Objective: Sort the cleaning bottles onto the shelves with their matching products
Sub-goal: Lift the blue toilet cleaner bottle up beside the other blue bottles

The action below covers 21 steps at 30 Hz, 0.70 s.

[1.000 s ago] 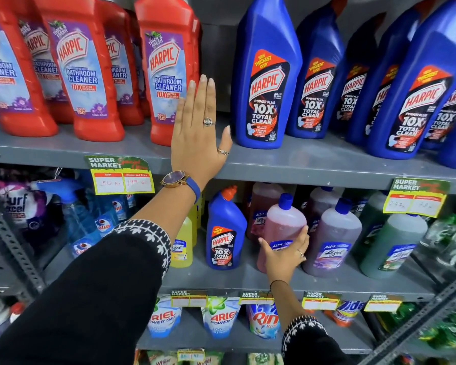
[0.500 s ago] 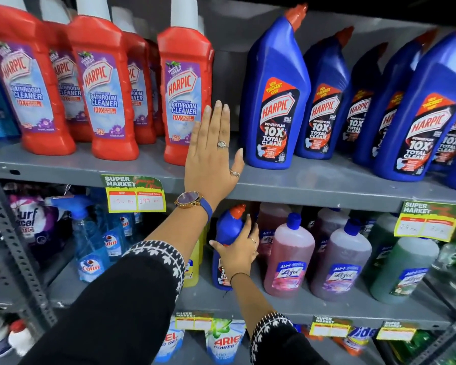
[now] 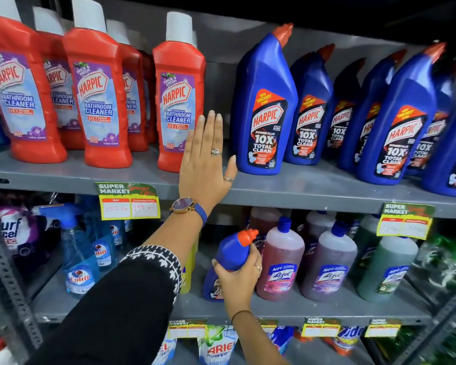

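Head view: the right hand now grips the neck of the small blue Harpic toilet cleaner bottle, fingers wrapped close around it. Half a second ago the hand only touched the front of this bottle and it stood upright. Now the bottle leans to the right, with its orange cap pointing toward the pink Lizol bottle just beside it. I cannot tell if its base has left the middle shelf, because the hand hides part of it.

The left hand is held flat and wide, fingers straight and pointing up, in the same pose as before. It lies against the front edge of the upper shelf, in the gap between the red Harpic Bathroom Cleaner bottle and the first large blue Harpic Power Plus bottle. Its thumb tip is very near the base of this blue bottle. A watch with a blue strap is on the wrist.

The camera has come nearer to the shelves, so the white caps of the red bottles show now.
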### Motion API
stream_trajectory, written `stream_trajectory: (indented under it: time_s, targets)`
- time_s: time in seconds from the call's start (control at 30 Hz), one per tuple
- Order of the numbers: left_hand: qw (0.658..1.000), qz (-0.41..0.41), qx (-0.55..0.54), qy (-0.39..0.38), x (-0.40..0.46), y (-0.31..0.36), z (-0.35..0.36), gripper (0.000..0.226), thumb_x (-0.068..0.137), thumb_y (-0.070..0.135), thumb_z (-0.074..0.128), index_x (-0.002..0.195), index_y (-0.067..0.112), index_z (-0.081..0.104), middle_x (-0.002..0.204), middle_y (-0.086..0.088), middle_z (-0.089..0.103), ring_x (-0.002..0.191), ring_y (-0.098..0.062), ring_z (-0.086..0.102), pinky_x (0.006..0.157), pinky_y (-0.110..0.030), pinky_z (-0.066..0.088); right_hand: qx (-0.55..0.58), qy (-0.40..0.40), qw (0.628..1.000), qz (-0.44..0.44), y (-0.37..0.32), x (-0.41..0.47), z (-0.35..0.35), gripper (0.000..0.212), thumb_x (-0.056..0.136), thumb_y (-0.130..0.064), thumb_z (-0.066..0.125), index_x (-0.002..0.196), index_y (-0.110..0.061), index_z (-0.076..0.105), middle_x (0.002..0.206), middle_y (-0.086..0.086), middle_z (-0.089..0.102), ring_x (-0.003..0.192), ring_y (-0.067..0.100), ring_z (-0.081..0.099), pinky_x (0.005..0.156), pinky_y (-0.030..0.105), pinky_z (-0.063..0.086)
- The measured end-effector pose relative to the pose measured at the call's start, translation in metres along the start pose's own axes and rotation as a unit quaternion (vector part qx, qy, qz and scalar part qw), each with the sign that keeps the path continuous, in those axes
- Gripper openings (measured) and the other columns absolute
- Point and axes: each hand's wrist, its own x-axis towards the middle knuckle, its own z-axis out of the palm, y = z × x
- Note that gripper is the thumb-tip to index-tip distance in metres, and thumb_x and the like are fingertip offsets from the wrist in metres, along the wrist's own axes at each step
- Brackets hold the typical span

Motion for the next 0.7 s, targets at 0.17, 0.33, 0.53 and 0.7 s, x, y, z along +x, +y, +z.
stream_trajectory:
  time_s: [0.17, 0.33, 0.53, 0.7]
  targets:
    - [1.000, 0.002, -0.002, 0.007, 0.001, 0.000, -0.001, 0.067, 0.093, 0.036, 0.033, 0.148, 0.000, 0.020, 0.154, -0.017, 0.024, 0.143, -0.030, 0.016, 0.118, -0.032, 0.000, 0.043, 0.028, 0.998, -0.023, -0.033, -0.010, -0.031, 0.095, 0.053, -0.030, 0.089, 0.134, -0.020, 0.040, 0.131, 0.002, 0.046, 0.119, 0.018, 0.040, 0.100, 0.030, 0.035]
    - [1.000, -0.002, -0.012, 0.006, 0.002, 0.000, 0.000, 0.067, 0.093, 0.035, 0.033, 0.148, 0.000, 0.019, 0.153, -0.018, 0.024, 0.143, -0.030, 0.016, 0.118, -0.031, -0.002, 0.140, 0.066, 0.985, -0.070, -0.103, -0.002, -0.075, 0.087, 0.048, -0.045, 0.080, 0.125, -0.040, 0.041, 0.129, -0.010, 0.052, 0.121, 0.017, 0.048, 0.101, 0.044, 0.043]
    - [1.000, -0.004, -0.018, -0.007, 0.002, -0.002, 0.000, 0.069, 0.092, 0.035, 0.036, 0.148, 0.000, 0.019, 0.154, -0.018, 0.024, 0.143, -0.029, 0.015, 0.119, -0.033, 0.000, 0.230, 0.095, 0.953, -0.173, -0.208, 0.036, -0.128, 0.071, 0.052, -0.040, 0.078, 0.116, -0.042, 0.047, 0.116, -0.020, 0.060, 0.107, 0.006, 0.059, 0.089, 0.025, 0.049]
    - [0.999, -0.011, -0.034, -0.018, 0.004, -0.001, -0.001, 0.069, 0.092, 0.037, 0.033, 0.148, 0.000, 0.018, 0.154, -0.018, 0.023, 0.143, -0.028, 0.014, 0.119, -0.033, 0.000, 0.191, 0.127, 0.945, -0.233, -0.269, 0.087, -0.165, 0.060, 0.056, -0.042, 0.076, 0.110, -0.034, 0.053, 0.106, -0.014, 0.063, 0.096, 0.008, 0.062, 0.086, 0.033, 0.053]
